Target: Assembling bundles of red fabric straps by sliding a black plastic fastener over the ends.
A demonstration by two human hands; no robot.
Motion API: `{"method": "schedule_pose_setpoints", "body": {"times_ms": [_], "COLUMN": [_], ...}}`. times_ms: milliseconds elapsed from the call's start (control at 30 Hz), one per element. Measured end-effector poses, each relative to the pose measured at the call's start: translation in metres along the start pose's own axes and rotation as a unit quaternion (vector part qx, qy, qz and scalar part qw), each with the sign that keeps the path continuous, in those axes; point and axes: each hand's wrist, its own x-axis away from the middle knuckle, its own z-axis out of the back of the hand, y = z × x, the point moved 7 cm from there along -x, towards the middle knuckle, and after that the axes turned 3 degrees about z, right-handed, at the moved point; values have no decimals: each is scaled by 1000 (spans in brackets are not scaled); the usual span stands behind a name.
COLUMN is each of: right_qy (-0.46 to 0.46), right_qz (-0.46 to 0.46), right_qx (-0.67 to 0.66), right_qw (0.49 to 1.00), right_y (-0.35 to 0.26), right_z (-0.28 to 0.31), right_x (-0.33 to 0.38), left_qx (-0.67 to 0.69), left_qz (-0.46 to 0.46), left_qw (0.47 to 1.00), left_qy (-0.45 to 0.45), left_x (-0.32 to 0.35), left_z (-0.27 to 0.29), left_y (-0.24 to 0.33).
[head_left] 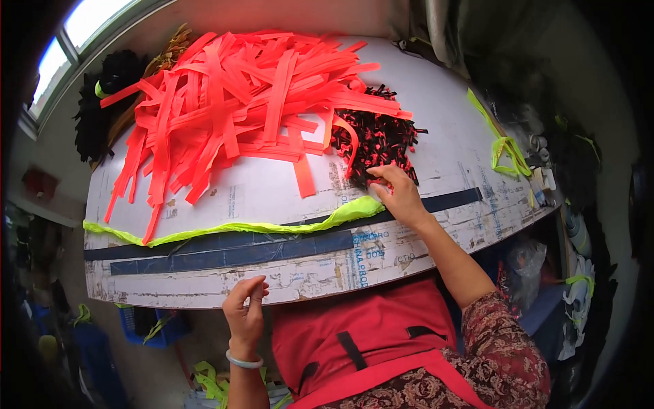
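Observation:
My right hand (pixel 402 198) is over the near edge of a pile of small black and red pieces (pixel 385 140). Its fingers are curved, with a gap between thumb and forefinger. Just left of that hand ends a long, crumpled neon-yellow fabric strip (pixel 272 227), stretched across the table. At the table's front edge is my left hand (pixel 244 310), its fingers curled in toward the thumb and nothing visible in them; a pale bangle circles the wrist. Beyond the yellow strip, a large tangled heap of bright coral-red strips (pixel 238 102) covers the back left.
Dark flat bands (pixel 231 253) run along the front of the worn white table (pixel 313 286). A yellow-green strip (pixel 504 146) lies at the right edge. Black bundles (pixel 95 116) are at the far left. Below the table sits a blue crate (pixel 163 330).

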Motion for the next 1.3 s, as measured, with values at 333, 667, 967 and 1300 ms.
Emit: {"method": "schedule_pose_setpoints", "body": {"times_ms": [333, 667, 967, 1300], "right_qy": [-78, -119, -225, -120], "right_qz": [137, 254, 334, 295], "right_qx": [22, 125, 278, 44], "right_qw": [987, 952, 872, 947], "right_y": [-58, -137, -170, -165], "right_z": [-95, -209, -297, -238], "right_x": [-43, -154, -210, -212], "left_qx": [-108, -145, -135, -141], "left_qz": [-75, -74, -68, -76], "left_qw": [986, 983, 986, 984], "left_qy": [108, 85, 76, 81], "left_x": [-23, -25, -26, -19], "left_z": [-15, -19, -18, -14], "left_y": [-38, -40, -41, -38]}}
